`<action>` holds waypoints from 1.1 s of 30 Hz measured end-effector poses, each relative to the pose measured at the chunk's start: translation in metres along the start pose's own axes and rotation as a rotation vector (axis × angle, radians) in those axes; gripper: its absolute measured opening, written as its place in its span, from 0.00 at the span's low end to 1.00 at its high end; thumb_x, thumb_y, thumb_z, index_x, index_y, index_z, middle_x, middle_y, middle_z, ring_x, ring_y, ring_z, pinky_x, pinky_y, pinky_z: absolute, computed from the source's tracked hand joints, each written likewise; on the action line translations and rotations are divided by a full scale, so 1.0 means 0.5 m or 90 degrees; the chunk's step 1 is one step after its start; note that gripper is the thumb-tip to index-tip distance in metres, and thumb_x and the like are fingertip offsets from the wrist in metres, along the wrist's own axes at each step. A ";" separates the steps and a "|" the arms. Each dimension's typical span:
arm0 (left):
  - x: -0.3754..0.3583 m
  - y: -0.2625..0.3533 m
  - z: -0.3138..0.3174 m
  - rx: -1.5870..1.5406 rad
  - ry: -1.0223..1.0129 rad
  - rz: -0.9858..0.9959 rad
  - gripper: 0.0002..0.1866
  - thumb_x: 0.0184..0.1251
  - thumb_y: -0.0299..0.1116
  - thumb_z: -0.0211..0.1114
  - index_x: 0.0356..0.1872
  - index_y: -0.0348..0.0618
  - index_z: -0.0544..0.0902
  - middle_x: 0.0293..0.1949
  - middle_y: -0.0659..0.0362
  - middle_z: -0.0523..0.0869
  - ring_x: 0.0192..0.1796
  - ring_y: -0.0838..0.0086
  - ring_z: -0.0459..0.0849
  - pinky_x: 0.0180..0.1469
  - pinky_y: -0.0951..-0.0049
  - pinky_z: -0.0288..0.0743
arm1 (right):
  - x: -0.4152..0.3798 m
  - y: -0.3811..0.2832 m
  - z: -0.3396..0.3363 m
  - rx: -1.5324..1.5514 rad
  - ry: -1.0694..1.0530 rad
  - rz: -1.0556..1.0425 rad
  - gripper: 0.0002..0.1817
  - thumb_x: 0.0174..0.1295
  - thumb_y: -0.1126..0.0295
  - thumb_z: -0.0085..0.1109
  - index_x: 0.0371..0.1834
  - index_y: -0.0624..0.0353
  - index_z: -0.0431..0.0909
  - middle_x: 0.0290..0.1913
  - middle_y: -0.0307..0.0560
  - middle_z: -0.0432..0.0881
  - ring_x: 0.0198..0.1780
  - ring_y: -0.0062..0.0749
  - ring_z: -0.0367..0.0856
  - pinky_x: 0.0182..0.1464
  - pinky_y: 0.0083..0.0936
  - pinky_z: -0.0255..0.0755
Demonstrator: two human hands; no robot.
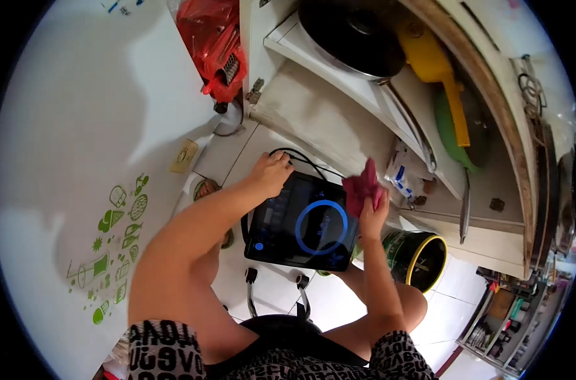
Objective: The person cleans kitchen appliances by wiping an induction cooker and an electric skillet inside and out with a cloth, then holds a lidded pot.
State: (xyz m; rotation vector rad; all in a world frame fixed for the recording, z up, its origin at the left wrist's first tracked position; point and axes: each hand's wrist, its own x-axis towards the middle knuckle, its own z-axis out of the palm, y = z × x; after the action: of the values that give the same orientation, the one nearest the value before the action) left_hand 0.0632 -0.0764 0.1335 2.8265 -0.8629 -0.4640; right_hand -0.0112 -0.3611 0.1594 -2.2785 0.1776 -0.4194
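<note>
A black induction cooktop (pixel 279 218) with a blue ring on its glass is in front of me, tilted slightly, above the floor and between my knees. My left hand (pixel 272 172) is closed on its far left corner, beside a black power cord (pixel 308 162). A dark red cloth (pixel 362 190) is bunched up in my right hand (pixel 373 215), with its folds at the right edge of the cooktop. The cooktop's underside is hidden.
An open cabinet (pixel 326 95) ahead holds a black frying pan (pixel 345 38), a yellow plastic tool (pixel 427 60) and a green pan (pixel 449 126). A dark green bucket (pixel 427 259) with a yellow rim stands at right. A red plastic bag (pixel 212 44) hangs upper left.
</note>
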 end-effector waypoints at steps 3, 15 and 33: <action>-0.019 -0.015 0.003 -0.081 -0.049 0.038 0.35 0.52 0.42 0.73 0.64 0.48 0.71 0.62 0.51 0.71 0.66 0.58 0.66 0.59 0.56 0.67 | 0.101 -0.029 0.059 -0.064 -0.047 -0.160 0.24 0.49 0.80 0.52 0.54 0.62 0.74 0.51 0.56 0.74 0.54 0.57 0.73 0.58 0.37 0.68; -0.069 -0.084 0.161 -0.527 0.003 -0.104 0.57 0.48 0.47 0.78 0.75 0.54 0.48 0.68 0.40 0.58 0.68 0.46 0.61 0.65 0.46 0.63 | 0.260 0.403 0.355 -0.444 -0.211 -0.069 0.35 0.68 0.57 0.50 0.77 0.47 0.50 0.76 0.57 0.49 0.77 0.64 0.38 0.72 0.62 0.40; -0.047 -0.082 0.236 -0.930 -0.143 -0.241 0.30 0.47 0.39 0.77 0.51 0.38 0.76 0.44 0.48 0.86 0.49 0.60 0.84 0.54 0.65 0.73 | 0.322 0.258 0.435 -0.306 -0.440 -0.375 0.27 0.60 0.74 0.56 0.66 0.52 0.68 0.69 0.49 0.66 0.69 0.46 0.64 0.72 0.44 0.52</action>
State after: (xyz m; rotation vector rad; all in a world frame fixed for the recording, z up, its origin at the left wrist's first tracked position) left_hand 0.0266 -0.0355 0.0189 1.5278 0.1110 -0.9440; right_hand 0.2170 -0.3389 -0.0334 -2.7808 -0.8378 0.1682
